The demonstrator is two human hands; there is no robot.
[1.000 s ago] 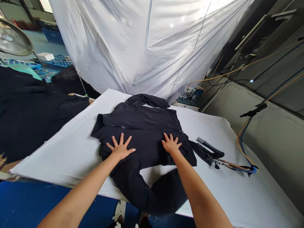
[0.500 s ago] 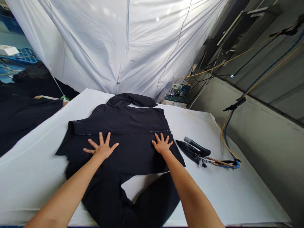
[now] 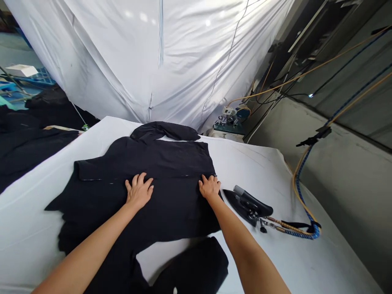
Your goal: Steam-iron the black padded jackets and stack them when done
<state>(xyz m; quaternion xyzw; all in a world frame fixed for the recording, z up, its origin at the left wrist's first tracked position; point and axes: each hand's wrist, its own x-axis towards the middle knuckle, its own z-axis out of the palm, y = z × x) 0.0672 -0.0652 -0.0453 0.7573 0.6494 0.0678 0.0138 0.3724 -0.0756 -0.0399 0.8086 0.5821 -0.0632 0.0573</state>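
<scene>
A dark zip-front jacket lies spread on a white-covered table, one sleeve toward the back and the other toward me. My left hand rests on its middle near the zip line, fingers apart and slightly bent. Near the jacket's right hem, my right hand touches the cloth beside the zip end, its fingers bent and a little apart. A black iron lies on its side just right of my right hand, joined to a hose and cords.
Blue and orange cords hang down at the right, beside a pale wall. Dark garments are piled at the left. Behind the table are a white curtain and a small machine.
The fingers of both hands, spread flat before, are now more bent and drawn in. The jacket's collar end reaches further left and its front edge lies nearer me. The view has shifted slightly.
</scene>
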